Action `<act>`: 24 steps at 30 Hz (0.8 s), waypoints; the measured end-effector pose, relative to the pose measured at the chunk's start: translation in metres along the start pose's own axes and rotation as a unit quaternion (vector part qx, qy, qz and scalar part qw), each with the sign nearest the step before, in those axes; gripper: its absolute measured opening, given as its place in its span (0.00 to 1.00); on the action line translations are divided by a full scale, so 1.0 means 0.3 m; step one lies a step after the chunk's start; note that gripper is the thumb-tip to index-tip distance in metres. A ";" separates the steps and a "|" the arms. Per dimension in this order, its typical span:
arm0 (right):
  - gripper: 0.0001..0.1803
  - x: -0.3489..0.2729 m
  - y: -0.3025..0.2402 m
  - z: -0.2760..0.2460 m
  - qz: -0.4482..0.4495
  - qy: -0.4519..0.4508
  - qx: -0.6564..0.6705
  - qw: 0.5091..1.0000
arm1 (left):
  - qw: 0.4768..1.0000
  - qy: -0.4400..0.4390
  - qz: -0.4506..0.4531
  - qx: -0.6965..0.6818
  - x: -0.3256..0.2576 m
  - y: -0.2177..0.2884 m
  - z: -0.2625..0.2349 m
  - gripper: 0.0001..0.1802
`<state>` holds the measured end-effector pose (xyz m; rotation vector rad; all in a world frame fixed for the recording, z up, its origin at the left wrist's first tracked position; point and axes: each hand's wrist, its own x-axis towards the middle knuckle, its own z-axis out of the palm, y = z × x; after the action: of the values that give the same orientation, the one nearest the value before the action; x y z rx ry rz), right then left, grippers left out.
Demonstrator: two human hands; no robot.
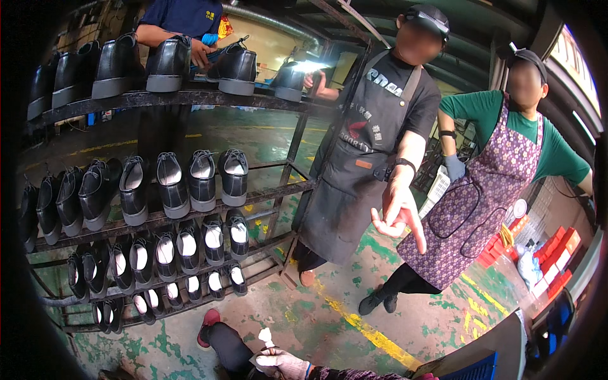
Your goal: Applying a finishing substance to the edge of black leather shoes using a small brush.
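Note:
My right hand (285,363), in a pale work glove with a blue-edged cuff, comes in at the bottom from a dark patterned sleeve. Its fingers are closed on a small thing with a white, crumpled tip (266,336); its exact kind is unclear. A flat dark piece (258,361) shows beside the fingers, partly hidden by the glove. Just left of the hand is a dark trouser leg (229,346) with a red shoe (207,326). My left hand is not in the picture.
A dark metal rack (288,190) with several tiers of black lace-up shoes (171,183) fills the left. A person in a dark apron (345,171) reaches a hand (399,212) forward. Another wears a floral apron (487,177); a third stands behind the rack. Red boxes (557,253) stack at right.

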<state>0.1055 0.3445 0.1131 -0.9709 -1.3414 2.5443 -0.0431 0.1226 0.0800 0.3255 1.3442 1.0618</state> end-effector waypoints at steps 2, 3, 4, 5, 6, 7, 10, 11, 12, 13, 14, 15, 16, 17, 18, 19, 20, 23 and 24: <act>0.11 -0.005 -0.001 0.004 -0.008 -0.003 -0.008 1.000 | 1.000 -0.002 0.000 0.003 -0.002 -0.003 0.002 0.42; 0.10 -0.010 -0.003 0.008 -0.003 0.003 -0.011 1.000 | 1.000 -0.003 0.001 0.005 -0.002 -0.002 0.002 0.42; 0.10 -0.015 -0.002 0.011 0.001 0.009 -0.014 1.000 | 1.000 -0.004 0.001 0.007 -0.005 -0.007 0.001 0.42; 0.10 -0.017 -0.001 0.011 0.001 0.009 -0.015 1.000 | 1.000 -0.004 0.001 0.008 -0.005 -0.007 0.001 0.42; 0.09 -0.020 0.002 0.012 0.002 0.008 -0.013 1.000 | 1.000 -0.005 0.002 0.010 -0.008 -0.008 0.002 0.42; 0.08 -0.023 0.007 0.014 0.003 0.007 -0.010 1.000 | 1.000 -0.007 0.002 0.012 -0.011 -0.011 0.004 0.42; 0.08 -0.018 0.028 0.007 0.000 0.014 0.008 1.000 | 1.000 -0.009 -0.001 0.016 -0.020 -0.019 0.003 0.42; 0.08 -0.016 0.028 0.001 0.003 0.014 0.009 1.000 | 1.000 -0.010 -0.003 0.020 -0.016 -0.014 0.001 0.43; 0.08 -0.015 0.027 -0.007 0.008 0.005 0.014 1.000 | 1.000 -0.012 -0.006 0.020 -0.016 -0.016 0.002 0.43; 0.08 -0.008 0.026 -0.017 0.015 -0.004 0.019 1.000 | 1.000 -0.013 -0.010 0.024 -0.016 -0.018 0.001 0.43; 0.08 0.009 0.035 -0.033 0.021 -0.003 0.025 0.999 | 0.999 -0.016 -0.016 0.027 -0.023 -0.025 -0.002 0.43; 0.06 0.045 0.038 -0.062 0.007 -0.007 0.077 0.997 | 0.999 -0.020 -0.015 0.034 -0.010 -0.017 -0.002 0.43; 0.07 0.043 0.088 -0.076 0.002 -0.004 0.137 0.991 | 0.999 -0.028 -0.013 0.040 -0.010 -0.013 0.000 0.43; 0.05 0.036 0.075 -0.068 0.017 -0.030 0.110 0.993 | 0.999 -0.029 -0.012 0.039 -0.032 -0.026 0.007 0.43; 0.04 0.028 0.060 -0.057 0.031 -0.060 0.083 0.994 | 0.999 -0.021 -0.014 0.034 -0.079 -0.042 0.024 0.43; 0.04 0.044 0.071 -0.074 0.038 -0.026 0.058 0.997 | 0.999 -0.026 -0.003 0.035 -0.072 -0.024 0.029 0.43; 0.04 0.058 0.057 -0.091 0.024 -0.022 0.051 0.998 | 0.999 -0.032 0.000 0.044 -0.044 -0.003 0.019 0.43; 0.05 0.051 0.091 -0.058 0.037 0.077 0.080 0.993 | 0.999 -0.024 -0.001 0.043 -0.021 -0.003 0.016 0.44; 0.05 0.056 0.110 -0.088 0.046 -0.003 0.090 0.995 | 0.999 -0.024 -0.001 0.045 -0.029 -0.013 0.018 0.44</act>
<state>0.1141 0.3495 0.0687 -1.0138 -1.0695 2.6806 -0.0354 0.1159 0.0842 0.4141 1.3504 0.9881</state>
